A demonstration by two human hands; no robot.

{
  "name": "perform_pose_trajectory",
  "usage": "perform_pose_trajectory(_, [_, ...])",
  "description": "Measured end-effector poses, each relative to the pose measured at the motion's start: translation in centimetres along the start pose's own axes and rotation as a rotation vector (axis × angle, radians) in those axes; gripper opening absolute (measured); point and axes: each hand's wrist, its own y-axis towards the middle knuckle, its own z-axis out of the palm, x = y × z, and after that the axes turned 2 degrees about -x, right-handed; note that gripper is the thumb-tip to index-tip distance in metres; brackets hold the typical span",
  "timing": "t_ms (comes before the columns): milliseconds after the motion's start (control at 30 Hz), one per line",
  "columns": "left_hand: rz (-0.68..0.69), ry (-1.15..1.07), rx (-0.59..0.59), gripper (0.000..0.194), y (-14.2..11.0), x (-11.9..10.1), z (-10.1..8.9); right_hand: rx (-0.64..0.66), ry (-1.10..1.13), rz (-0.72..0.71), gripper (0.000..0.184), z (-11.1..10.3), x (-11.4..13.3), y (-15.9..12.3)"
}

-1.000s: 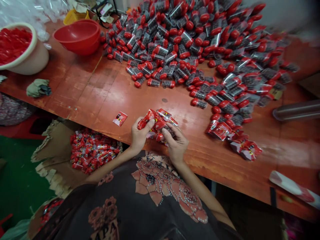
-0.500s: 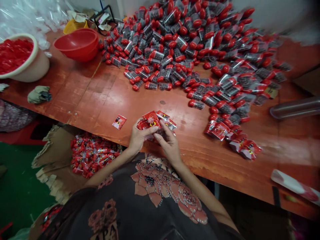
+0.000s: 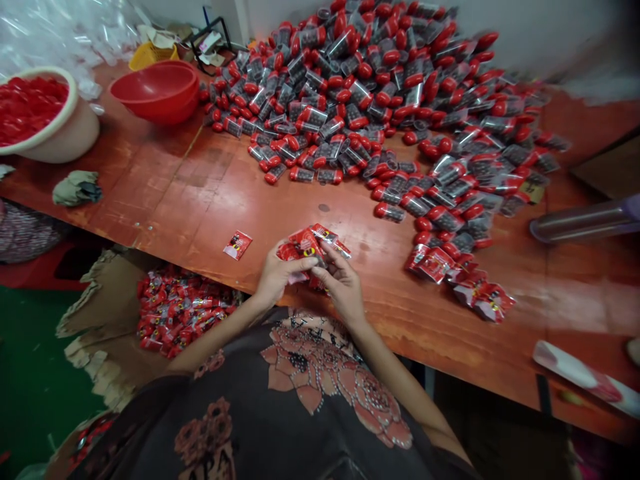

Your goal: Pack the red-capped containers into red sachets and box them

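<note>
Spreading across the far side of the red-brown table [image 3: 270,210], a large heap of red-capped clear tubes [image 3: 320,117] with dark contents reaches down the right side to a row of loose packets [image 3: 435,265]. Beyond that row, toward the right edge of the view, lie a clear cylinder [image 3: 580,222] and, nearer the table edge, a white-and-pink roll [image 3: 580,373]. On the left stand a white bucket [image 3: 80,130] full of red pieces and a red bowl [image 3: 155,90], with a crumpled cloth [image 3: 75,189] near the bucket. One single packet [image 3: 237,245] lies flat to the left of the hands. Below the table edge, an open cardboard box [image 3: 95,300] holds many similar packets.

The bunch of red packets [image 3: 301,241] is held at the near edge of the table, in front of the person's body. The packets fan at differing angles, so they share no one direction; the rearmost slants from upper left down to lower right. Fingers cover part of the bunch.

They look glossy and red, with yellow and black print and pale or silvery edges. The left hand [image 3: 275,275] grasps the bunch from the left, thumb across its front. The right hand [image 3: 345,283] pinches at its right side, thumb and fingers close together around something small and dark, too blurred to name.
</note>
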Motion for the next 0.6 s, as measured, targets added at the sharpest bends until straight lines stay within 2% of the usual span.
perform_pose_trajectory(67, [-0.037, 0.011, 0.028, 0.046, -0.1, 0.3, 0.0, -0.017, 0.029, 0.002, 0.051, 0.1, -0.3, 0.1])
perform_pose_trajectory(233, [0.068, -0.018, -0.016, 0.041, 0.4, 0.4, -0.6, -0.04, 0.112, 0.121, 0.039, -0.3, -0.7, 0.3])
perform_pose_trajectory(400, [0.032, -0.012, -0.01, 0.042, 0.3, 0.9, -0.7, -0.072, 0.076, 0.195, 0.023, -0.7, -0.3, 0.3])
perform_pose_trajectory(500, [0.003, -0.021, 0.001, 0.042, 0.3, 1.4, -0.9, -0.072, -0.011, 0.175, 0.021, -1.3, -0.6, 0.3])
perform_pose_trajectory(600, [-0.075, -0.056, -0.01, 0.039, 0.9, 1.3, -1.5, -0.12, -0.157, 0.088, 0.022, -2.7, -1.3, 0.6])
